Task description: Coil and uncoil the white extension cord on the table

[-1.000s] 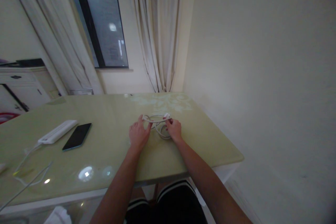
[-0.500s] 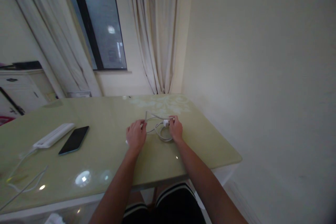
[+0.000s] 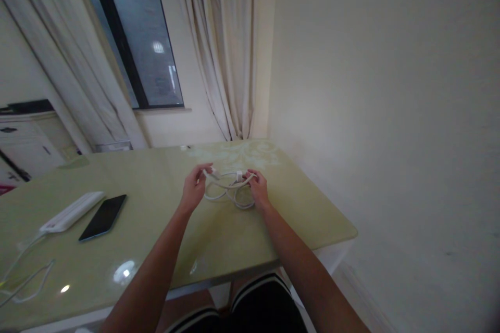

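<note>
A pale cable stretches in a shallow sag between my two hands, just over the tabletop. My left hand has its fingers closed on one end of it, where a small white connector shows by the fingertips. On the other side my right hand pinches the cable, close to a white plug. More loops of the same cable hang or lie below, between the hands. Fingers partly hide where each hand grips.
The glossy green table holds a white power strip with its cord and a black phone at the left. A wall runs along the right side. Curtains and a window stand behind.
My left hand has moved a little left and up and turned, and the cable strand now sags between both hands. My right hand has barely moved. The view has shifted slightly.
</note>
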The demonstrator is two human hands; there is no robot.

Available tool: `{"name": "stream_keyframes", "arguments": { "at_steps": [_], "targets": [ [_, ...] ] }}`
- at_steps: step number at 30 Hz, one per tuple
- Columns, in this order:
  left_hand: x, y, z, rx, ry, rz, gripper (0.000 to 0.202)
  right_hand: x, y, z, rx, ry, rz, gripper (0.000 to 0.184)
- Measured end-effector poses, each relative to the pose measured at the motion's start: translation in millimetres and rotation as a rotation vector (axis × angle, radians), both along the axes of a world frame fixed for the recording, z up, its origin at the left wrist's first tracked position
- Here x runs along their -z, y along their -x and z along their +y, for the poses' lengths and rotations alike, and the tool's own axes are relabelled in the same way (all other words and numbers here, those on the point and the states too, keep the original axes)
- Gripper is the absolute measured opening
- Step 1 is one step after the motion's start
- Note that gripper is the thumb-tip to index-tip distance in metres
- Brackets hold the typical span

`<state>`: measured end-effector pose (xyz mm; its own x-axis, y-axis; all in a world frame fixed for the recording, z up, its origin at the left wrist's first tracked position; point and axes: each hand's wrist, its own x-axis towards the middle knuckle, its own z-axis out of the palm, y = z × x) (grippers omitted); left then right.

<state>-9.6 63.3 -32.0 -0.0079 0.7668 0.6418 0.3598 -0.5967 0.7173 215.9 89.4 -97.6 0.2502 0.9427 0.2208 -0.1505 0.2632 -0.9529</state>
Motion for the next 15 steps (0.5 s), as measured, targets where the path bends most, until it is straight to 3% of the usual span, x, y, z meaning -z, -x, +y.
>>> {"name": "stream_keyframes", "arguments": {
  "at_steps": [3,6,12,15],
  "targets": [
    [18.3,14,-4,0.105,0.053,0.002,0.027,-0.9,2,-1,-0.011,0.022,0.04,0.05],
    [33.0,22,-12,0.125,0.171,-0.023,0.034,-2.4,4,-3,0.004,0.007,-0.001,0.046],
    [46.6,23,-11,-0.027,0.303,0.21,0.035,-7.4,9,-14,-0.089,-0.166,-0.072,0.045],
    [47.6,13,-11,-0.147,0.26,0.431,0.034,-11.1,12,-20,-0.173,-0.184,-0.093,0.041]
  ]
}}
